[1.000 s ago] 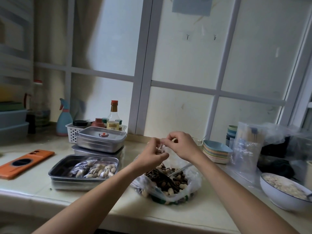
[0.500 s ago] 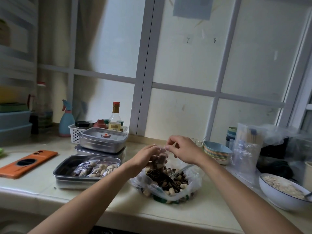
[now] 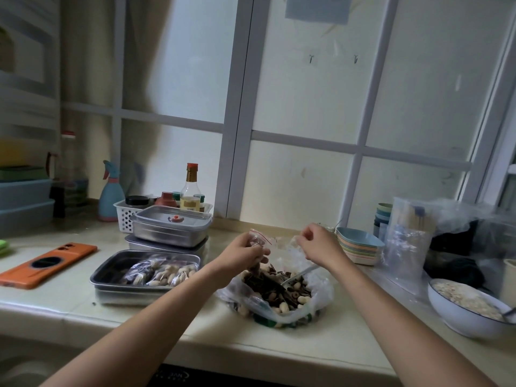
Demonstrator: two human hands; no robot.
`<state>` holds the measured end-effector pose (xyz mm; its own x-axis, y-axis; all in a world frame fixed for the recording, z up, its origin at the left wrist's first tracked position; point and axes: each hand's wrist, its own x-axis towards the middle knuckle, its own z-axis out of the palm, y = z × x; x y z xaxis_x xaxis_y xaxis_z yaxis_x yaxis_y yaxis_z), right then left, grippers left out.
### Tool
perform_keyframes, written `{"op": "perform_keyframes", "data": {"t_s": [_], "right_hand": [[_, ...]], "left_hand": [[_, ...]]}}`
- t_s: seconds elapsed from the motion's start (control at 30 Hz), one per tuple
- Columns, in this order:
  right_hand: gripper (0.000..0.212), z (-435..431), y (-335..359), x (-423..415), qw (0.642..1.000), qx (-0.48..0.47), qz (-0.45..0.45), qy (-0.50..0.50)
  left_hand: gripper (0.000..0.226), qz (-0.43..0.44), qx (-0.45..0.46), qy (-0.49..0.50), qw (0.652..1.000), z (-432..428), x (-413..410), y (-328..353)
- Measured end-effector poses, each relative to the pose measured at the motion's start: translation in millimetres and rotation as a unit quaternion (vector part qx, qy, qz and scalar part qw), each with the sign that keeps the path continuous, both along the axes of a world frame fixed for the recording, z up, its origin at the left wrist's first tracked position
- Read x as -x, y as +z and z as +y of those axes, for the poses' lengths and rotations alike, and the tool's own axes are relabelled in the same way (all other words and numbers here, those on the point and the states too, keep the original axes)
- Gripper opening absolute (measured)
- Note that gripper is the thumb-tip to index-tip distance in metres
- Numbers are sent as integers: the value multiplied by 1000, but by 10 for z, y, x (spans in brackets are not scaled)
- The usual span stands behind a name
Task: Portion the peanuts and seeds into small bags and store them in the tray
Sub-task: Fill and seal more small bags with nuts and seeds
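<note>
Pale tabletop [image 3: 195, 325] under a frosted window carries an open plastic bag of peanuts and seeds [image 3: 279, 291], and just left of it a steel tray [image 3: 110, 276] with filled small bags [image 3: 162, 272] lying inside. Above the open bag, the left hand [image 3: 243, 254] has its grip clamped on a small zip bag [image 3: 258, 238] with a red strip. The right hand [image 3: 315, 244] hangs near it, fingers curled beside clear plastic; whether its grip holds anything I cannot tell.

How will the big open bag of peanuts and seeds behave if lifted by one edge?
Probably floppy: the thin big bag slumps crumpled on the counter. Likely heavy, heaped with peanuts and seeds. Its mouth lies wide open, so tipping would probably spill them.
</note>
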<state>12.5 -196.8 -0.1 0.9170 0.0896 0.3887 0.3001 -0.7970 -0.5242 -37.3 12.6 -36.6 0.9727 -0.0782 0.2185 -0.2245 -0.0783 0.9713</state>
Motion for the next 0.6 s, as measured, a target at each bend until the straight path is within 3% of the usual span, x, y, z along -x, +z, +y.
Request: {"op": "perform_keyframes", "data": {"t_s": [0.07,0.17,0.27,0.4,0.53,0.6], "right_hand": [[16,-235,-133,-143,995,3,49,-91],[19,-505,-405,-293,977,-68,130,-155],[19,-588,-600,-323,955,-178,180,-152],[24,-598,-626,-366,929,-286,193,-132],[31,-588,-611,-500,858,-442,250,-72],[27,-554,-594,-549,844,-479,236,-49]], "left_hand": [[23,-1,-20,14,1000,27,6,-7],[26,-12,-46,23,999,38,5,-54],[33,-26,-54,41,997,23,-37,-111],[24,-54,-57,62,995,-12,-66,-130],[22,-61,-47,76,994,-17,-106,-157],[22,-67,-58,102,991,-14,-131,-163]]}}
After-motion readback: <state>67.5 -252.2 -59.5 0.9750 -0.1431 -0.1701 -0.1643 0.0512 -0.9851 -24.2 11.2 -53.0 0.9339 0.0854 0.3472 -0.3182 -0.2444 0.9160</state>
